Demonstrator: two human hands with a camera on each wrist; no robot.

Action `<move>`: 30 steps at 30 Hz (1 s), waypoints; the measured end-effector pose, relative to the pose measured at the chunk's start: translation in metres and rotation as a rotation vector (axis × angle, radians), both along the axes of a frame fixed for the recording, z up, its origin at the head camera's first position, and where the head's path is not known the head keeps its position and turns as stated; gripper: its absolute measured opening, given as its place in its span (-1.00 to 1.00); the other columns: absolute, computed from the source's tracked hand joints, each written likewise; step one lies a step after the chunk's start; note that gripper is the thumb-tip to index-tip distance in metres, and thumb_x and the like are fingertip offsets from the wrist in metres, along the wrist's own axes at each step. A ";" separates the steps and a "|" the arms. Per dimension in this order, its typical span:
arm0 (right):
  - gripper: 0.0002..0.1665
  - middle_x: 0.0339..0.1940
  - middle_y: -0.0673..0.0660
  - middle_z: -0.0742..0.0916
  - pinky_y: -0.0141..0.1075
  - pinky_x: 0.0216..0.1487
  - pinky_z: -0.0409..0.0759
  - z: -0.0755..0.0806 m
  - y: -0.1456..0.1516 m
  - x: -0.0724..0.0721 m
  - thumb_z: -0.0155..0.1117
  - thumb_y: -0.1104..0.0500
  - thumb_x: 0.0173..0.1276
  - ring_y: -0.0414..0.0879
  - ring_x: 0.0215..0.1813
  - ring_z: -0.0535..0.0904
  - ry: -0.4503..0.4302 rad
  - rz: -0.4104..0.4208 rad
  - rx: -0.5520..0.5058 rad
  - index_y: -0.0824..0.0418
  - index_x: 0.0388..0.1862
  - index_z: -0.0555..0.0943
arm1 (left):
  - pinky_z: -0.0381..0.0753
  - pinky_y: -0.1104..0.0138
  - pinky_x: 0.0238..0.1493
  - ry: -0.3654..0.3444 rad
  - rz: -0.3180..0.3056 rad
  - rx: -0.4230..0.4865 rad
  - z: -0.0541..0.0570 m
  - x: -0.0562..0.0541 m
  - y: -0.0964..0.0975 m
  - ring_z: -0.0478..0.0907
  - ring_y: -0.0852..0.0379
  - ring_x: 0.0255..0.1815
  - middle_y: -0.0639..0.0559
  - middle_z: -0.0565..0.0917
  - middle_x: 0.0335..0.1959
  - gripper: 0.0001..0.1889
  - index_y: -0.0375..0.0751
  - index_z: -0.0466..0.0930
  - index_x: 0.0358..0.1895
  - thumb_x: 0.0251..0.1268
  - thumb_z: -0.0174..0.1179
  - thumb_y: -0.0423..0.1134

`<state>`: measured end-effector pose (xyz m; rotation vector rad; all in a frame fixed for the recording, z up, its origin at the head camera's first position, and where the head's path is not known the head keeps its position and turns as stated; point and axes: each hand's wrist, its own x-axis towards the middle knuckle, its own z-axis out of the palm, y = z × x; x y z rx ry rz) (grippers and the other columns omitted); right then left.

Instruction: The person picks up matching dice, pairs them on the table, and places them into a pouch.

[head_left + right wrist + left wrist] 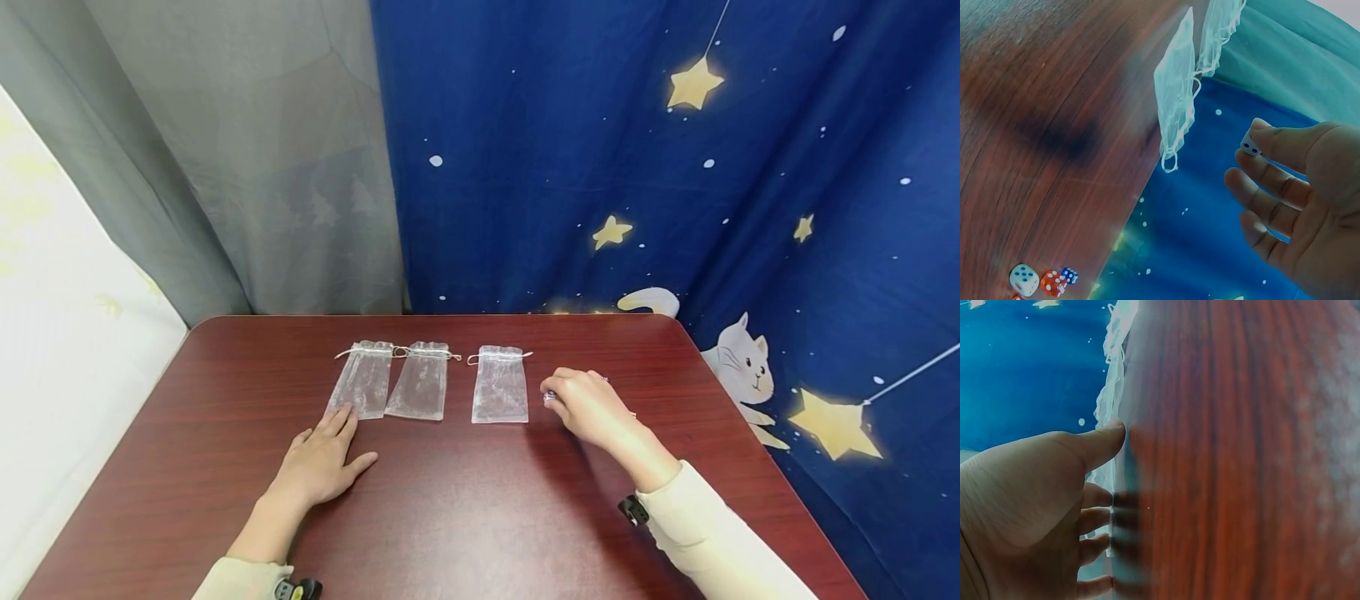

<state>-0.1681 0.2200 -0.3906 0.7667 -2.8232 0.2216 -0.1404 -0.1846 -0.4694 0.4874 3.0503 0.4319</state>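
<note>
Three sheer white drawstring bags lie flat on the table: a left bag (365,383), a middle bag (418,385) close beside it, and a right bag (501,387) apart from both. My left hand (321,458) rests palm down with its fingers extended, fingertips at the lower edge of the left bag. To the right of the right bag, my right hand (588,407) is raised over the table. Between thumb and index finger it pinches a small white die (1250,145) with dark blue dots; its other fingers are loosely bent.
In the right wrist view, a white die (1024,280), an orange-red die (1054,283) and a small blue die (1069,275) sit together, with part of another red one at the frame edge. Curtains (525,167) hang behind the table's far edge.
</note>
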 end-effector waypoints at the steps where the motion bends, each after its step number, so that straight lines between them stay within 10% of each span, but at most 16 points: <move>1: -0.83 -0.23 0.01 0.73 0.01 -0.12 0.61 0.000 -0.002 0.000 0.49 0.23 0.26 0.01 -0.17 0.72 -0.002 0.001 0.001 0.14 -0.17 0.74 | 0.26 -0.33 0.30 -0.001 0.001 -0.001 0.000 0.000 0.000 0.20 -0.37 0.51 -0.37 0.27 0.51 -0.20 -0.46 0.32 0.44 0.38 0.23 0.12; 30: -0.79 -0.18 0.03 0.74 -0.06 -0.13 0.56 -0.012 -0.033 0.002 0.48 0.19 0.27 -0.05 -0.06 0.70 -0.012 0.068 0.012 0.17 -0.12 0.73 | 0.00 -0.43 0.38 -0.061 -0.004 0.032 -0.003 0.000 -0.004 0.09 -0.31 0.57 -0.34 0.16 0.57 -0.16 -0.43 0.21 0.51 0.41 0.20 0.13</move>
